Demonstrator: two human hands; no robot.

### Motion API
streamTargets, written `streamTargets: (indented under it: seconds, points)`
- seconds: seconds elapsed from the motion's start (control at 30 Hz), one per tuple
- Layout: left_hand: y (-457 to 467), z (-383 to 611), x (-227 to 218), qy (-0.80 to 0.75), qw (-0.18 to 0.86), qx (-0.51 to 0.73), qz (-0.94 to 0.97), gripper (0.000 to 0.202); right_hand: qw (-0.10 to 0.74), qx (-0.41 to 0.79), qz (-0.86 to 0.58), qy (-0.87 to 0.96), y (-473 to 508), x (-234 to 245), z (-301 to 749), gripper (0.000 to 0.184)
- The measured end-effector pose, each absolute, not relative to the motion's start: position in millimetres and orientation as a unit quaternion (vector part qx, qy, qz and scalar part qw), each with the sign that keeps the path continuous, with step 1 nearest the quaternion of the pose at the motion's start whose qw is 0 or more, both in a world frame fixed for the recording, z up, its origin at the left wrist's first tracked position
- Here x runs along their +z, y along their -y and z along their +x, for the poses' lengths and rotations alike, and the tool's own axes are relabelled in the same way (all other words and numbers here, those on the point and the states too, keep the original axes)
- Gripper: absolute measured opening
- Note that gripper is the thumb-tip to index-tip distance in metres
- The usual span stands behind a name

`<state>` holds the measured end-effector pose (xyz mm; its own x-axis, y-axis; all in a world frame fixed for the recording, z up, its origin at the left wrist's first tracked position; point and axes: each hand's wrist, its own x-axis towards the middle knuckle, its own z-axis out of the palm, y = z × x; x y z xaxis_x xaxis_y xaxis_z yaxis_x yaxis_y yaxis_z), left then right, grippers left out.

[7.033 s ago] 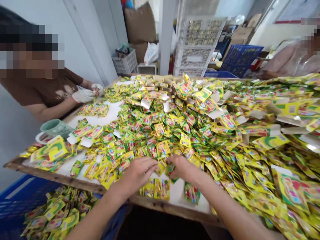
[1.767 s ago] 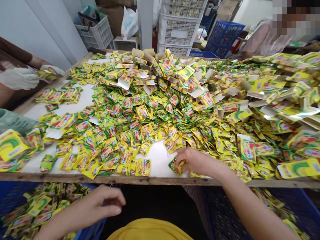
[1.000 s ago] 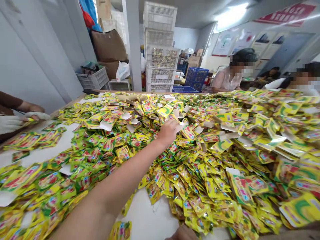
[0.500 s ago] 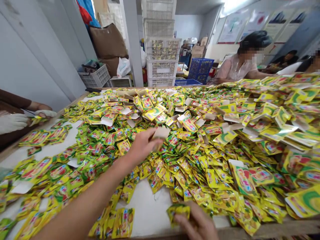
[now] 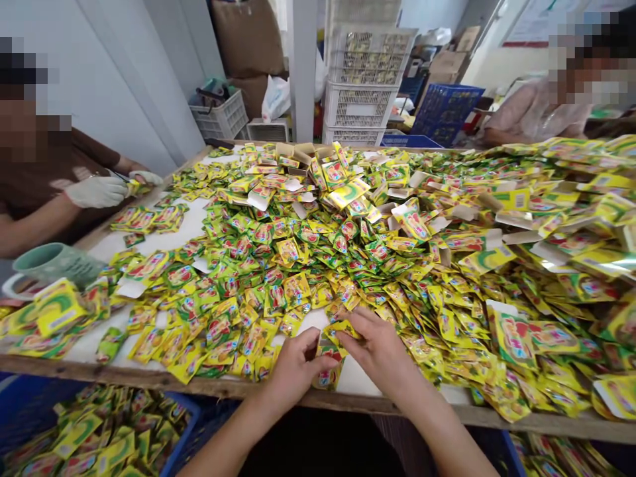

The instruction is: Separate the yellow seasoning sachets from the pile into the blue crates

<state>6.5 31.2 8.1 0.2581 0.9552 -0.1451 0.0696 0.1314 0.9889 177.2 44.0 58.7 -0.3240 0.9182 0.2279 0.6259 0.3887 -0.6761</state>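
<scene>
Near the front edge of the table, my left hand [image 5: 298, 364] is closed around a small yellow-green box [image 5: 328, 376] printed with red fruit. My right hand [image 5: 372, 341] pinches a yellow sachet [image 5: 340, 329] right at the upper end of that box. Whether the sachet has entered the box is hidden by my fingers. Spread around both hands are many yellow and green sachets [image 5: 271, 265], with yellow sachets heaped to the right [image 5: 447, 324]. Flattened or open boxes [image 5: 412, 222] lie on top of the heap farther back.
A green mug [image 5: 59, 265] stands at the left. Across the left corner, a co-worker's gloved hands [image 5: 97, 191] hold a small packet. Below the wooden table edge [image 5: 233, 389] is a blue crate [image 5: 191, 417] of filled boxes. White crates [image 5: 362, 109] are stacked behind; another person sits at the right.
My left hand has come back from over the pile with the box, and my right hand has met it with the sachet. The view has turned left and down, showing the mug and crate.
</scene>
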Motion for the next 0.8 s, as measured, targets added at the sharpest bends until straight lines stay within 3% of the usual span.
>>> streamTargets:
  seconds: [0.2, 0.43, 0.63, 0.8]
  points:
    - [-25.5, 7.3, 7.6, -0.422, 0.657, 0.404, 0.476, 0.037, 0.386, 0.16, -0.462, 0.782, -36.8, 74.7, 170.7, 0.014]
    - [-19.9, 0.3, 1.2, -0.434, 0.658, 0.396, 0.471, 0.034, 0.309, 0.149, -0.483, 0.805, -19.8, 53.4, 168.9, 0.017]
    - [-13.0, 3.3, 9.9, -0.429, 0.638, 0.375, 0.518, 0.024, 0.112, 0.192, -0.489, 0.844, -17.7, 85.6, 168.8, 0.015]
    - [-12.3, 1.7, 9.1, -0.406, 0.667, 0.394, 0.485, 0.024, 0.161, 0.231, -0.462, 0.841, -17.0, 86.6, 178.5, 0.033]
